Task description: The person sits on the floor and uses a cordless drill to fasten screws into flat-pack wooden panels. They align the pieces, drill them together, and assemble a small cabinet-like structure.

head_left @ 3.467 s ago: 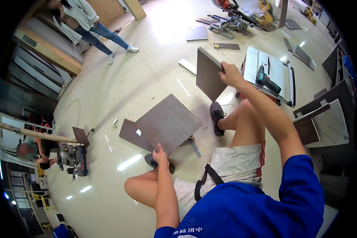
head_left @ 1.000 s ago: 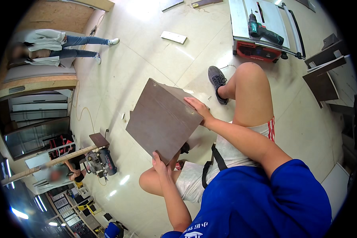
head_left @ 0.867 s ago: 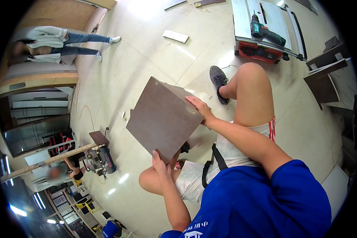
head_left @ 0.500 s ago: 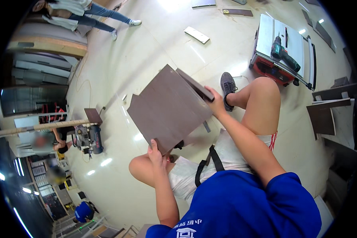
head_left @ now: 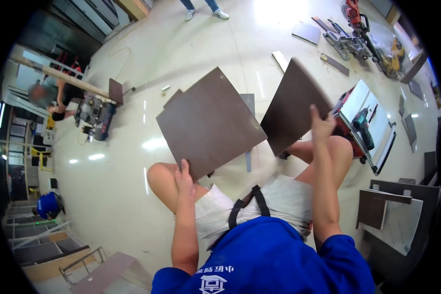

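Note:
My left hand is closed on the lower left edge of a brown square panel, thumb on its face. The corner of another brown piece shows behind that panel's upper left edge. A second brown panel stands tilted to the right, gripped at its right edge by my right hand. The two panels come close at their lower corners; I cannot tell whether they touch. Partly hidden behind the left panel is a grey-blue piece in front of my legs.
On the right, a table saw carries a green cordless drill. Stacked boards stand at the lower right. A red mitre saw and loose panels lie far right. An air compressor and people are on the left.
My right hand has moved right with its panel, swinging it away from the left panel so its broad face shows. My left hand keeps its hold. The view has turned.

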Action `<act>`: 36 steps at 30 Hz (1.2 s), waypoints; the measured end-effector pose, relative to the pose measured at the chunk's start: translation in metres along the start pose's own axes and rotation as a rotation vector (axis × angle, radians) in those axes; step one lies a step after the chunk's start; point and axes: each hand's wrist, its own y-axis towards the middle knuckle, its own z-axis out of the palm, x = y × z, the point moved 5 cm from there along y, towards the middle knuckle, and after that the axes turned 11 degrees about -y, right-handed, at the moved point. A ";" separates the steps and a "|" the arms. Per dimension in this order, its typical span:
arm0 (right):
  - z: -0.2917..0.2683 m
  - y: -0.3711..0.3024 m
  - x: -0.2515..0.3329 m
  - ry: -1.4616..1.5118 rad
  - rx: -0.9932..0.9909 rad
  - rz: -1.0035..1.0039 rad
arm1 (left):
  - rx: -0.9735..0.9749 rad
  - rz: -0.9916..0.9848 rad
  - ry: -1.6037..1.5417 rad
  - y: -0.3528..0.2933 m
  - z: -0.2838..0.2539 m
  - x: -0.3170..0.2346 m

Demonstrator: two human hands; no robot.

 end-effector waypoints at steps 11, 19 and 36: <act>-0.099 0.045 -0.025 0.158 -0.172 -0.071 | 0.133 -0.098 -0.139 0.012 -0.006 0.005; -0.058 0.103 0.046 0.516 0.195 0.204 | 0.176 -0.161 -0.219 0.016 -0.011 -0.006; -0.078 0.087 -0.009 0.880 0.070 0.251 | 0.214 -0.203 -0.334 0.002 -0.007 -0.007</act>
